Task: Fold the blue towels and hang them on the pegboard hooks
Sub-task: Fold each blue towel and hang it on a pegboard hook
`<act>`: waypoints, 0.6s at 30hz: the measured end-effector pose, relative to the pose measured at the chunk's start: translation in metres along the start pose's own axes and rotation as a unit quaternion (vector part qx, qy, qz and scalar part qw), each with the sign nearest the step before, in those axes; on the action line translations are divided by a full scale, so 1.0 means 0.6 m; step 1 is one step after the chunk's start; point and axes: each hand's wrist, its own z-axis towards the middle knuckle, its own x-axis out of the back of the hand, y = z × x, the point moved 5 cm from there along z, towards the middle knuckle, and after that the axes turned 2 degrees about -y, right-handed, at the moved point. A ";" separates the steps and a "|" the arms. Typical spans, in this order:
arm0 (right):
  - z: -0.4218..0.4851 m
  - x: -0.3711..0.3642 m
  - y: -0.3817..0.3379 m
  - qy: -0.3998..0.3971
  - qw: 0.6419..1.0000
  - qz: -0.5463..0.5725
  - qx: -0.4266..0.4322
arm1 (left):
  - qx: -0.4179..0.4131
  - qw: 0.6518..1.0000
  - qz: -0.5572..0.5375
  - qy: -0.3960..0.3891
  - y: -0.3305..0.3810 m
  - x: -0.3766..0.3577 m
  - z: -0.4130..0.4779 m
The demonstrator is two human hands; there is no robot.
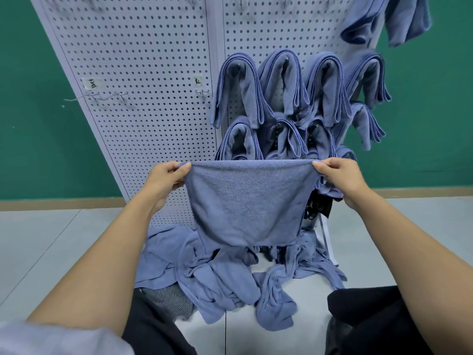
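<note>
The left hand [166, 178] and right hand [341, 176] each pinch a top corner of the soft blue terry towel [250, 201] in closed fingers [184, 167], stretching it flat above the crumpled towel pile [220, 278] on the floor [51, 239], probably to square it for folding.

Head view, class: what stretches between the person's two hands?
A blue terry towel, top corners pinched by the left hand and right hand, shown in head view.
</note>
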 end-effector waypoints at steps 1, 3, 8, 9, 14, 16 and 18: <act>-0.002 -0.002 -0.004 -0.006 0.999 0.036 -0.009 | 0.016 0.999 -0.040 -0.014 -0.002 0.000 0.000; -0.007 -0.006 -0.012 -0.012 0.995 0.092 -0.030 | 0.049 0.991 -0.121 -0.030 -0.005 -0.002 0.000; -0.011 -0.037 -0.011 0.002 0.975 0.186 -0.124 | 0.167 0.967 -0.192 0.002 -0.012 -0.027 -0.007; -0.013 -0.046 -0.012 0.003 0.973 0.190 -0.134 | 0.166 0.967 -0.194 0.016 -0.009 -0.035 -0.008; -0.021 -0.100 -0.054 -0.041 0.976 0.190 -0.094 | 0.107 0.976 -0.191 0.004 0.037 -0.106 -0.023; -0.033 -0.128 -0.076 -0.073 0.979 0.179 -0.070 | 0.086 0.981 -0.169 -0.034 0.047 -0.138 -0.033; -0.043 -0.151 -0.090 -0.091 0.982 0.161 -0.050 | 0.064 0.988 -0.129 -0.055 0.054 -0.166 -0.043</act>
